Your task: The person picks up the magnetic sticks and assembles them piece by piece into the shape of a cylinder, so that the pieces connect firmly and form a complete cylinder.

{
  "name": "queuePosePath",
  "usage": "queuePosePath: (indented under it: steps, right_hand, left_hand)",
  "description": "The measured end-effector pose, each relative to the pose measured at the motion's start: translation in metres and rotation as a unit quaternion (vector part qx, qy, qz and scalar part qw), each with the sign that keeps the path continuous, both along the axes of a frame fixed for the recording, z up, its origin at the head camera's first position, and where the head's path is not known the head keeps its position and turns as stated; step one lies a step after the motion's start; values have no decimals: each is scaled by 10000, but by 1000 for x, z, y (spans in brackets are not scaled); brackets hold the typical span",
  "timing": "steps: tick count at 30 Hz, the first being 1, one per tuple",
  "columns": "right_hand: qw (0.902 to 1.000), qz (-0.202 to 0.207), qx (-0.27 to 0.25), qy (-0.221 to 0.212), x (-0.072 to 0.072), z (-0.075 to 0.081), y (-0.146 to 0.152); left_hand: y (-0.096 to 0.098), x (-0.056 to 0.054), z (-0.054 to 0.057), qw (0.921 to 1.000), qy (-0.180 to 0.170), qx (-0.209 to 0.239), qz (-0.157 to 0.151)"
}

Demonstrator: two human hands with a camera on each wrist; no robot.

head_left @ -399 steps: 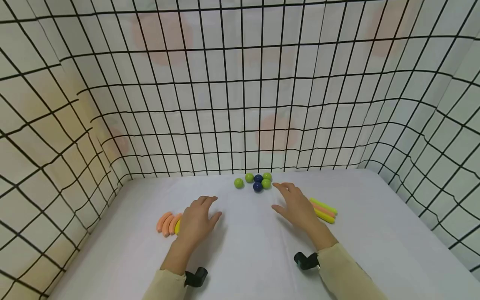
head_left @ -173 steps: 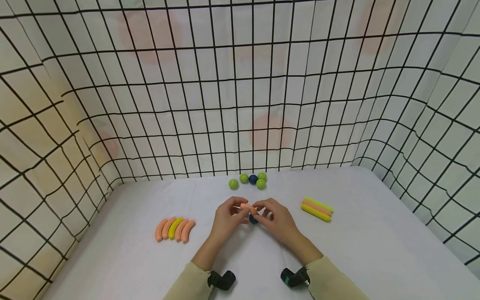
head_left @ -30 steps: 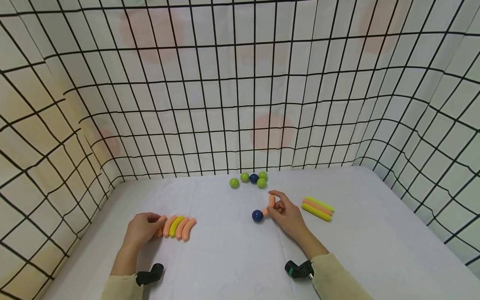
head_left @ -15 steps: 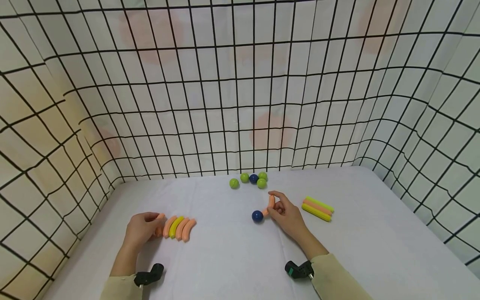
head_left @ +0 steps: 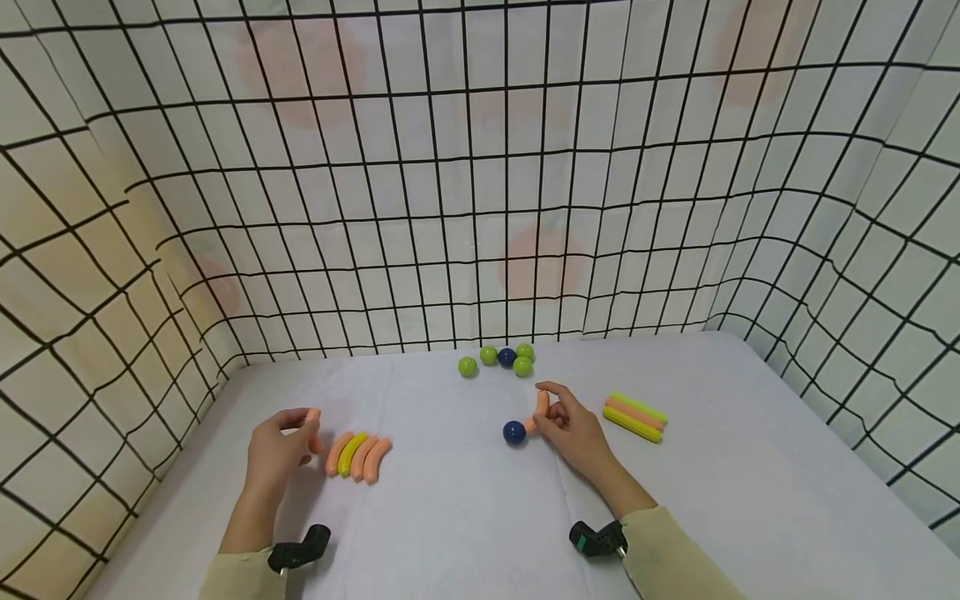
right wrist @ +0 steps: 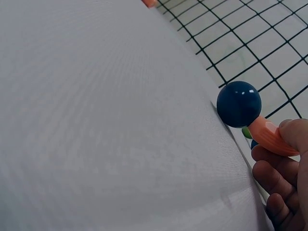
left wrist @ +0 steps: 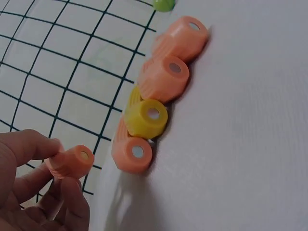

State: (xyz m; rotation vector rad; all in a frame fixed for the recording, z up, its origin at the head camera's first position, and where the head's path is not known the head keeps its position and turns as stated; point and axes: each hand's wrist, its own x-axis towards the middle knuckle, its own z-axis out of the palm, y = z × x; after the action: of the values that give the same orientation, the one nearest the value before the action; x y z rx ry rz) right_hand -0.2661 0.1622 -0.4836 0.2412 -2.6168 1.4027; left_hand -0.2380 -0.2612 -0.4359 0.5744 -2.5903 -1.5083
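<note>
Left hand (head_left: 279,450): pinching a curved orange rod (left wrist: 74,161), raised beside four more rods (head_left: 349,454). Right hand (head_left: 572,429): gripping a second orange rod (right wrist: 265,134), presumably leaving its tip free for holding the navy ball (head_left: 513,432) magnetically. Green balls (head_left: 467,367): lying beyond.

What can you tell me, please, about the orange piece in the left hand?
The orange piece looks like plastic, slightly curved, with a pale round disc set in the end facing the left wrist camera. The left hand pinches it, apparently above the white cloth, left of the row of curved pieces and not touching it.
</note>
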Motion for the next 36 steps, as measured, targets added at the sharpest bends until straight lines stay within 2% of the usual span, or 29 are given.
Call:
queuePosePath:
  steps: [6, 11, 20, 26, 36]
  right_hand:
    - [10000, -23, -20, -75, 1, 2, -1]
    - [9999, -30, -16, -96, 0, 2, -1]
    - [9999, -49, 33, -106, 0, 0, -1]
    - [9999, -51, 49, -75, 0, -1, -1]
    - [10000, -40, 1, -61, 0, 1, -2]
  left_hand:
    - [10, 0, 7, 9982, 467, 302, 230]
    - [19, 2, 12, 9959, 723, 520, 134]
    - [38, 0, 13, 9935, 745, 844, -155]
    - [51, -1, 13, 9900, 735, 1153, -348]
    - [68, -2, 10, 9845, 827, 1417, -613]
